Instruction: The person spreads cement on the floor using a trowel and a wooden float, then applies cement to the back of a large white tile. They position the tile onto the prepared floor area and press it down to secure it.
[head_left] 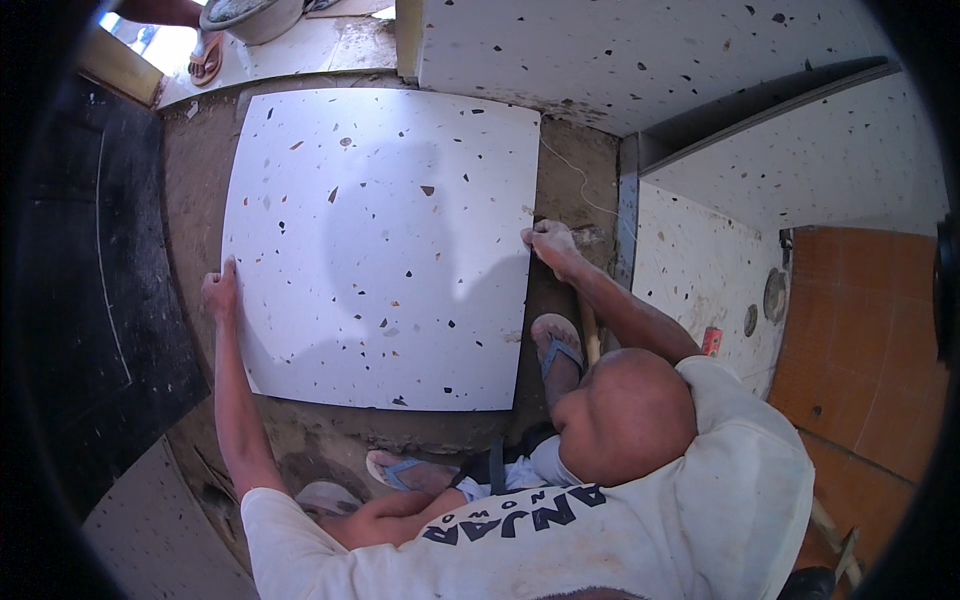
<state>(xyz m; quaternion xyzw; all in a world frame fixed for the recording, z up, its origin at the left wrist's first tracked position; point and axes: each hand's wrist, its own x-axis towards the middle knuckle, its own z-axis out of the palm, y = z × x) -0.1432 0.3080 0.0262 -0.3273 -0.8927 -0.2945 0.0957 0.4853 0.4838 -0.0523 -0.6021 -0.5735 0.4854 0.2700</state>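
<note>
A large square white tile [390, 250] with dark and brown specks lies over the bare, rough floor in front of me. At its left edge my left hand [220, 290] is closed, thumb pointing forward along the rim and the other fingers mostly hidden. My right hand [553, 248] pinches the right edge, fingers curled and dusty. Beside that hand and under the forearm, a wooden handle [591, 335] rests on the ground; whatever it belongs to is partly covered. Shadows of my head and arms fall across the tile.
A black door [85, 260] stands at the left. Speckled white panels [640, 60] rise at the far right, with orange-brown tiles [860, 340] nearer. Thin string [585, 185] lies by the tile. Beyond the doorway are a basin [252, 20] and another person's sandalled foot [206, 60].
</note>
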